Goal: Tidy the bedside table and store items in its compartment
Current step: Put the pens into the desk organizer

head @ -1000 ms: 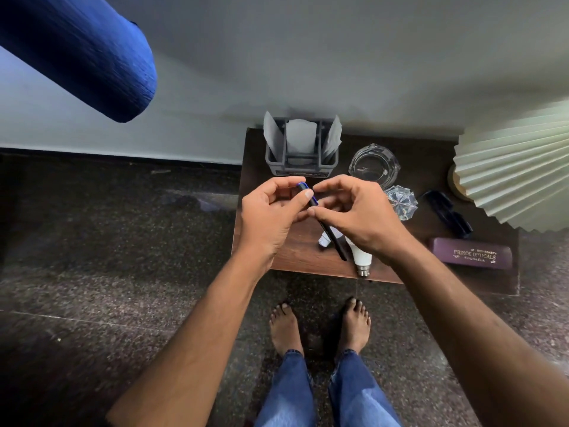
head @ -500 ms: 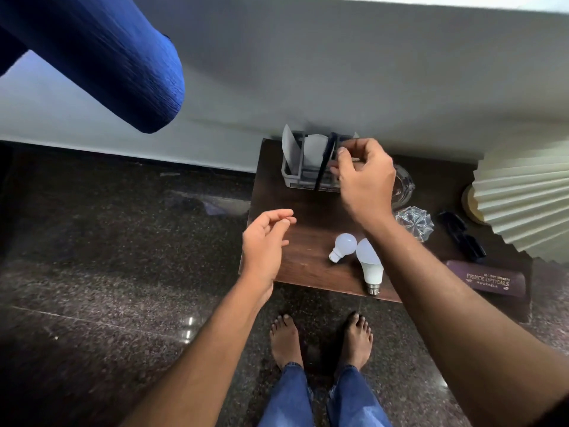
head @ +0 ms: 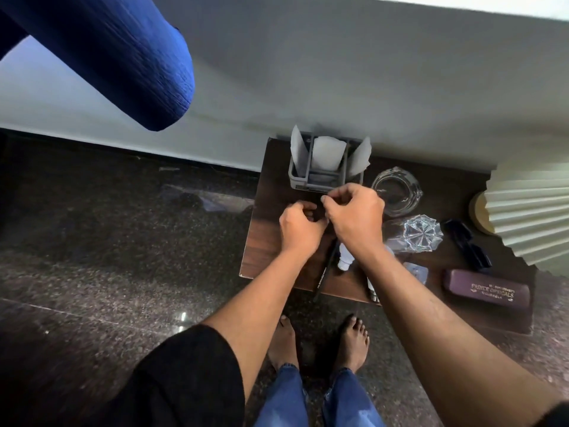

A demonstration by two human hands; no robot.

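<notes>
Over the dark wooden bedside table [head: 266,232], my two hands meet just in front of the grey organizer [head: 323,178], which holds white paper napkins. A thin dark pen [head: 323,275] slants down from between them towards the table's front edge. My right hand [head: 357,217] pinches its upper end. My left hand [head: 300,229] is curled beside it with fingers on the pen's shaft. A white light bulb [head: 345,260] lies on the table under my right wrist, mostly hidden.
To the right sit a glass ashtray [head: 397,189], a cut-crystal piece [head: 421,234], black sunglasses [head: 468,248], a maroon spectacle case [head: 486,289] and a pleated lampshade [head: 529,217]. A blue bolster [head: 123,57] juts in at upper left. My bare feet stand on stone floor.
My right hand has come back from the organizer towards me, and my left hand has risen to meet it. Both now hold a dark pen between them.
</notes>
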